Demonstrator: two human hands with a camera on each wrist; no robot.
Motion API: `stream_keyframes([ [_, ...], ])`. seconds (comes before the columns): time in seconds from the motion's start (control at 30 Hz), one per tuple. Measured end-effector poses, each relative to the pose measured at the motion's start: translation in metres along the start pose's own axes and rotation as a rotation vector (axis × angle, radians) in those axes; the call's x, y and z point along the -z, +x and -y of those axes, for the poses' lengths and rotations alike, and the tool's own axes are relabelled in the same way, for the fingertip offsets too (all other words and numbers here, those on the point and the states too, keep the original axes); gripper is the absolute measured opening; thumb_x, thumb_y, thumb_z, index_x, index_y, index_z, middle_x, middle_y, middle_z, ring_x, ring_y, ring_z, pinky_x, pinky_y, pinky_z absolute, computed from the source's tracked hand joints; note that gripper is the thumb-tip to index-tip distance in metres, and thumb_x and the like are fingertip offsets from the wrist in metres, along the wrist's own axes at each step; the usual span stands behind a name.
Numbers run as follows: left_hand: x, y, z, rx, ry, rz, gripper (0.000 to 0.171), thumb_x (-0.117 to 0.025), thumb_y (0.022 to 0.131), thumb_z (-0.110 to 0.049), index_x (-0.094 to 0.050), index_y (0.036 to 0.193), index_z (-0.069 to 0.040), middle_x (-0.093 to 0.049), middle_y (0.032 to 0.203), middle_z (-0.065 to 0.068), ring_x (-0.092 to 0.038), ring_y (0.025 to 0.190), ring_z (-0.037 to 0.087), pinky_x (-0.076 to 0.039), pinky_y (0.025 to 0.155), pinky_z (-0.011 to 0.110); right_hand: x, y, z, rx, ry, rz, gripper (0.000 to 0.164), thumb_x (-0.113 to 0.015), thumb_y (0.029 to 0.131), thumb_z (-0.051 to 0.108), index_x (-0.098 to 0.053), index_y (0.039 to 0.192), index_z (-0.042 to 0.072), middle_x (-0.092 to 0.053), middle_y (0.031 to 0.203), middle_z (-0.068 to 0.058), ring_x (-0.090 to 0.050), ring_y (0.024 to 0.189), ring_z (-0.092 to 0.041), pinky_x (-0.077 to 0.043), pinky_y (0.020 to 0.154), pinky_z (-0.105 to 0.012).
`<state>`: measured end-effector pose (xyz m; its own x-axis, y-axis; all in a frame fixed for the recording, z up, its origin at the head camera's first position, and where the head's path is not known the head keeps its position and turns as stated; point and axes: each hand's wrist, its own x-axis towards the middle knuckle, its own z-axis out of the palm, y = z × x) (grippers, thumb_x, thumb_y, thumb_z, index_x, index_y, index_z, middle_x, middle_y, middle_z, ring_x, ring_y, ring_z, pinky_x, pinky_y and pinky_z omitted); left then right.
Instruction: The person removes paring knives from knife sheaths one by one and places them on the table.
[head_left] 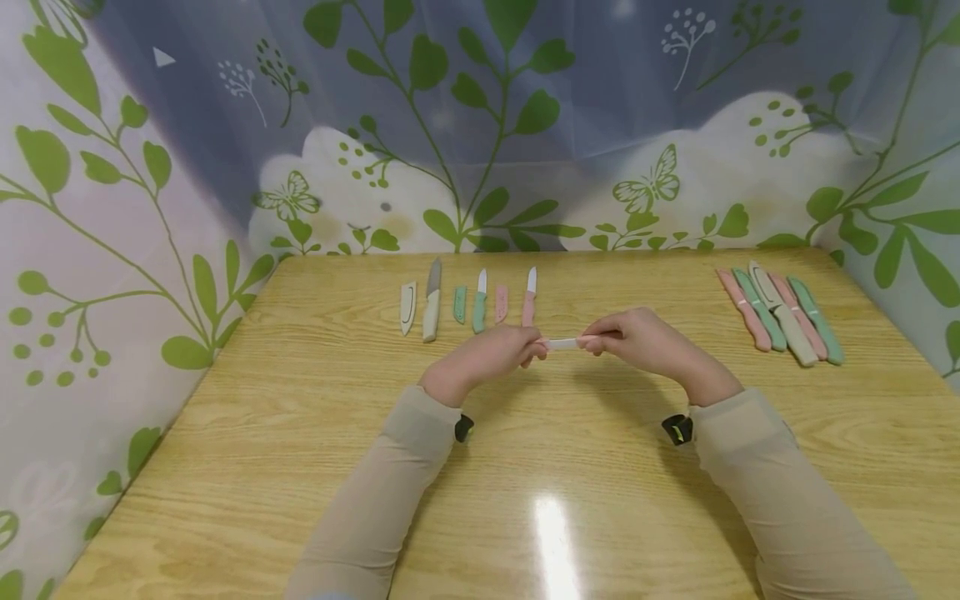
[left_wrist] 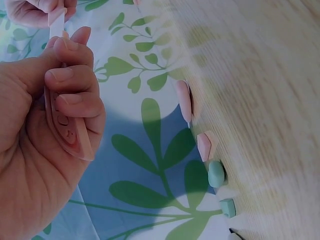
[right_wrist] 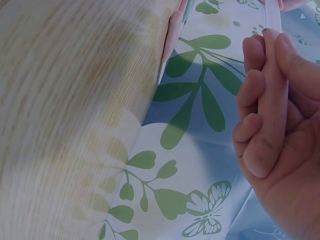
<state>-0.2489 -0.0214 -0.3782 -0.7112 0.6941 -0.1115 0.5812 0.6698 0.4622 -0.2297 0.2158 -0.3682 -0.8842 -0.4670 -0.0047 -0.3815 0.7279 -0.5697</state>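
My left hand [head_left: 491, 358] and right hand [head_left: 648, 346] meet over the middle of the table, a small pink knife stretched between them. The right fingers grip its pink handle [right_wrist: 272, 117], whose rounded end rests towards the palm. A pink sheath [left_wrist: 65, 125] is held in the curled left fingers. Between the two hands a stretch of white blade [head_left: 561, 343] shows; its tip is hidden at the left hand. Just behind lie a bare pink knife [head_left: 529, 302] and another pink sheath [head_left: 502, 304].
Farther left in the row are a green knife [head_left: 480, 307], a green sheath [head_left: 460, 305], a cream knife [head_left: 431, 310] and a cream sheath [head_left: 408, 308]. Several sheathed knives [head_left: 787, 321] lie fanned at the right. Patterned cloth [head_left: 510, 200] hangs behind the wooden table [head_left: 285, 433].
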Motion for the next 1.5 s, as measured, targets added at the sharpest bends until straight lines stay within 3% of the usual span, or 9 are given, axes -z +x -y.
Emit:
stream_keyframes([
  [0.17,0.0006,-0.0002,-0.0005,0.003,-0.005,0.001,0.029,-0.045,0.104,-0.025,-0.059,0.105,0.0,-0.052,0.081,0.001,-0.05,0.076,0.014,-0.042,0.076,0.029,0.0005,-0.0008,0.0002,-0.006,0.0,0.002,0.026,-0.059,0.097,0.021,-0.071,0.11,0.002,-0.072,0.091,-0.009,-0.06,0.078,-0.025,-0.046,0.07,-0.034],
  [0.4,0.0008,0.0002,-0.0003,0.013,-0.016,0.006,0.03,-0.045,0.104,-0.026,-0.059,0.104,0.0,-0.051,0.081,0.001,-0.048,0.074,0.014,-0.041,0.074,0.028,0.0016,-0.0011,0.0009,-0.015,-0.01,0.004,0.025,-0.06,0.097,0.022,-0.071,0.11,0.003,-0.072,0.091,-0.008,-0.056,0.075,-0.019,-0.045,0.07,-0.033],
  [0.6,0.0007,0.0011,0.0004,0.016,-0.017,0.011,0.029,-0.045,0.104,-0.026,-0.06,0.104,-0.001,-0.051,0.081,0.001,-0.048,0.073,0.014,-0.041,0.074,0.028,0.0016,-0.0007,0.0002,-0.017,0.002,0.009,0.026,-0.059,0.097,0.022,-0.071,0.11,0.002,-0.071,0.092,-0.01,-0.058,0.077,-0.022,-0.045,0.07,-0.034],
  [0.93,0.0014,-0.0002,-0.0002,0.003,-0.007,0.002,0.031,-0.043,0.104,-0.027,-0.06,0.104,0.0,-0.05,0.079,0.0,-0.049,0.074,0.014,-0.041,0.075,0.028,0.002,-0.0008,-0.0011,-0.002,-0.011,-0.002,0.024,-0.06,0.097,0.021,-0.071,0.108,0.002,-0.072,0.09,-0.009,-0.053,0.071,-0.015,-0.044,0.068,-0.031],
  [1.5,0.0039,-0.0006,-0.0006,0.001,0.001,0.0,0.027,-0.046,0.103,-0.024,-0.061,0.105,-0.001,-0.051,0.079,0.0,-0.045,0.069,0.013,-0.04,0.071,0.026,0.0039,-0.0017,-0.0039,0.017,-0.017,-0.01,0.023,-0.061,0.096,0.02,-0.072,0.107,0.002,-0.071,0.088,-0.004,-0.053,0.071,-0.014,-0.045,0.067,-0.032],
])
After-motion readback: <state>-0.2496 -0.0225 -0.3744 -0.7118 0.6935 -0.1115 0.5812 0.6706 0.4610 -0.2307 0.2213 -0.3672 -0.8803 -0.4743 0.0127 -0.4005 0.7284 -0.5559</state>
